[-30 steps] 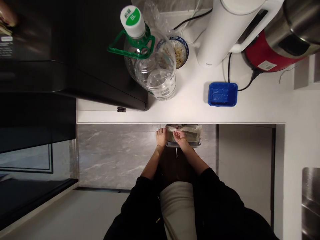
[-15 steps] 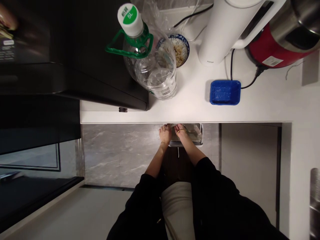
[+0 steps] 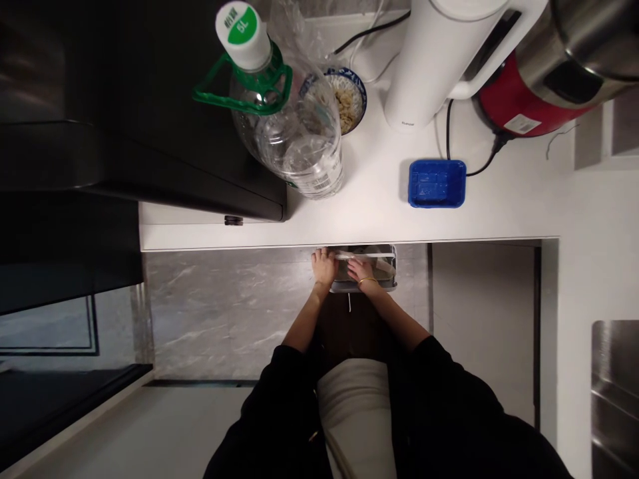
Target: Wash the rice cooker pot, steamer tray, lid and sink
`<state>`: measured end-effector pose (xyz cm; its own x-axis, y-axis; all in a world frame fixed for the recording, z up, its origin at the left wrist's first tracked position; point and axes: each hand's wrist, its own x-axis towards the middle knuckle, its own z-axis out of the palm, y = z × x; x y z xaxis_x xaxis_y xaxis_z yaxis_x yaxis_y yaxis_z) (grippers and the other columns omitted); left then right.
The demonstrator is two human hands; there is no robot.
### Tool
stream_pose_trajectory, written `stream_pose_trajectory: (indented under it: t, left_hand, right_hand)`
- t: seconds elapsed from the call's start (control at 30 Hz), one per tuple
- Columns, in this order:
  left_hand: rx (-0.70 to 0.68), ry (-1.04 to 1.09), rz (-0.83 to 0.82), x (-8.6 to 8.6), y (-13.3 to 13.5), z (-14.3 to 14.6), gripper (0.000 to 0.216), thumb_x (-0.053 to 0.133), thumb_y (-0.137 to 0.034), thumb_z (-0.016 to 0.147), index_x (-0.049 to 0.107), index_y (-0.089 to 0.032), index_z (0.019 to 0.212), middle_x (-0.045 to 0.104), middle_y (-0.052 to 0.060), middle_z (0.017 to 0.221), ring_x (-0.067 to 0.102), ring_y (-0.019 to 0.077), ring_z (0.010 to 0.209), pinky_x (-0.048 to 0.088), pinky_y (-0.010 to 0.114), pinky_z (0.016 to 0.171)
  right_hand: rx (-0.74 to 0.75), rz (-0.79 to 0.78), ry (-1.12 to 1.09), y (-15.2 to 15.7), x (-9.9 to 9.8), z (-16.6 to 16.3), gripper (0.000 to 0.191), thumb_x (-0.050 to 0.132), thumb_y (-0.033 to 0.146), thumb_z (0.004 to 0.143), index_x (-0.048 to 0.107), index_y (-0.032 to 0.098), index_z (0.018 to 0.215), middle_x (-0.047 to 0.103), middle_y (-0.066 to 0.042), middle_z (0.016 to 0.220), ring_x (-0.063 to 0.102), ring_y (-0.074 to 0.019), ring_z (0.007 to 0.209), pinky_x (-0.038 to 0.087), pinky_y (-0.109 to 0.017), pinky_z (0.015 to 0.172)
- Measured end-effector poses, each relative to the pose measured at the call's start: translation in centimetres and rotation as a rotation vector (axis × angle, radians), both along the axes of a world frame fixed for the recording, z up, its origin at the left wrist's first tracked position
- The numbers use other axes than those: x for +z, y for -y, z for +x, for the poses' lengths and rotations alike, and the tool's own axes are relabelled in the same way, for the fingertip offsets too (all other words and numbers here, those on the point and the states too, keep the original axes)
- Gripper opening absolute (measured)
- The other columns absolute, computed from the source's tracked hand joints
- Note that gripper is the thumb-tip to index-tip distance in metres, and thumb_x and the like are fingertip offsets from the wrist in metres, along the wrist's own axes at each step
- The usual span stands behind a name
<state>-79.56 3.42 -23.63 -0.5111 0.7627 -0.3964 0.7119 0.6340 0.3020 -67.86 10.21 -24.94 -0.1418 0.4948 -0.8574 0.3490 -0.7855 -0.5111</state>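
Below the counter edge, on the floor, stands a grey bin lined with a translucent plastic bag. A narrow white rim bar crosses its far side, partly hidden by the counter. My left hand is closed at the bin's left corner, its fingers curled over the bag's edge. Over the opening is my right hand, a bracelet at its wrist, its bent fingers on the plastic near the white bar. Its fingertips show only in part.
On the white counter stand a large clear bottle with a green handle, a patterned bowl, a blue tray, a white jug and a red-and-steel appliance. A black appliance stands left; a steel sink is lower right.
The white rim bar now shows across the bin's far side. My right hand has shifted slightly towards me, apart from the left. The view has moved a little to the right.
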Motion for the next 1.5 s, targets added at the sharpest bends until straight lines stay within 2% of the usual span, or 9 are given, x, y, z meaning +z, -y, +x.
stream_pose_trajectory:
  t: [0.1,0.23,0.4,0.53,0.77,0.87,1.17,1.33,1.5]
  left_hand:
    - [-0.065,-0.001,-0.035,-0.1,-0.2,-0.4,0.025,0.053,-0.021,0.090,0.071,-0.016,0.106,0.065,0.019,0.121,0.053,0.0376,0.115,0.039,0.049,0.098]
    - [-0.108,-0.032,-0.095,-0.2,-0.2,-0.8,0.028,0.048,-0.021,0.092,0.068,-0.014,0.111,0.066,0.019,0.120,0.054,0.0352,0.114,0.040,0.046,0.096]
    - [-0.146,-0.019,-0.155,0.2,-0.2,-1.2,0.037,0.047,-0.024,0.094,0.059,-0.010,0.125,0.069,0.019,0.110,0.057,0.0340,0.111,0.038,0.043,0.095]
    - [-0.233,0.010,-0.128,0.7,0.2,-1.4,0.042,0.049,-0.028,0.093,0.055,-0.010,0.131,0.068,0.021,0.114,0.056,0.0351,0.111,0.037,0.045,0.095]
    - [-0.281,0.010,-0.073,0.8,1.1,-1.4,0.041,0.050,-0.028,0.092,0.058,-0.014,0.129,0.069,0.018,0.113,0.056,0.0356,0.108,0.037,0.047,0.095]
    - [-0.255,-0.011,-0.053,0.5,1.0,-1.5,0.035,0.039,-0.032,0.099,0.064,-0.015,0.117,0.069,0.017,0.113,0.056,0.0353,0.109,0.038,0.047,0.094]
    - [-0.168,-0.033,-0.056,-1.3,0.0,-2.5,0.033,0.039,-0.026,0.100,0.067,-0.014,0.111,0.066,0.020,0.117,0.055,0.0349,0.113,0.040,0.047,0.096]
    - [-0.136,-0.030,-0.054,-1.8,0.2,-2.3,0.040,0.038,-0.023,0.097,0.060,-0.016,0.130,0.064,0.020,0.118,0.056,0.0351,0.113,0.040,0.047,0.096]
    - [-0.332,0.056,0.115,-1.4,1.2,-2.2,0.068,0.056,-0.021,0.082,0.045,-0.018,0.149,0.053,0.016,0.141,0.047,0.0351,0.128,0.032,0.049,0.110]
  right_hand:
    - [0.199,0.219,0.090,-0.6,1.3,4.4,0.013,0.069,0.021,0.075,0.067,0.022,0.088,0.072,-0.006,0.098,0.067,-0.0233,0.096,0.054,-0.040,0.095]
    - [0.605,0.687,0.369,-2.9,2.7,9.0,0.037,0.061,0.027,0.086,0.065,0.020,0.122,0.070,-0.011,0.116,0.067,-0.0249,0.093,0.053,-0.038,0.085]
    - [0.921,0.828,0.594,-6.2,2.6,12.0,0.033,0.054,0.026,0.091,0.069,0.019,0.119,0.075,-0.011,0.099,0.067,-0.0237,0.075,0.049,-0.033,0.069]
    - [0.750,0.912,0.506,-8.0,2.2,14.6,0.026,0.051,0.037,0.093,0.070,0.019,0.093,0.075,-0.010,0.089,0.067,-0.0221,0.075,0.048,-0.032,0.069]
    - [0.048,0.678,0.069,-9.6,0.6,13.5,0.042,0.063,0.062,0.079,0.056,0.021,0.088,0.069,-0.002,0.073,0.064,-0.0170,0.065,0.052,-0.030,0.062]
    - [0.041,0.732,0.031,-9.8,-0.3,11.4,0.044,0.062,0.064,0.079,0.052,0.022,0.089,0.070,-0.005,0.080,0.066,-0.0187,0.075,0.054,-0.034,0.073]
    - [1.094,0.866,0.351,-10.9,0.3,10.5,0.044,0.063,0.053,0.086,0.061,0.019,0.115,0.074,-0.013,0.107,0.062,-0.0306,0.110,0.034,-0.043,0.096]
    - [1.265,0.962,0.466,-11.4,0.4,8.5,0.040,0.047,0.052,0.098,0.073,0.021,0.094,0.075,-0.011,0.104,0.057,-0.0295,0.108,0.026,-0.043,0.095]
    - [1.275,1.044,0.546,-10.7,0.0,8.1,0.049,0.041,0.055,0.100,0.073,0.018,0.104,0.074,-0.015,0.107,0.055,-0.0314,0.107,0.026,-0.043,0.093]
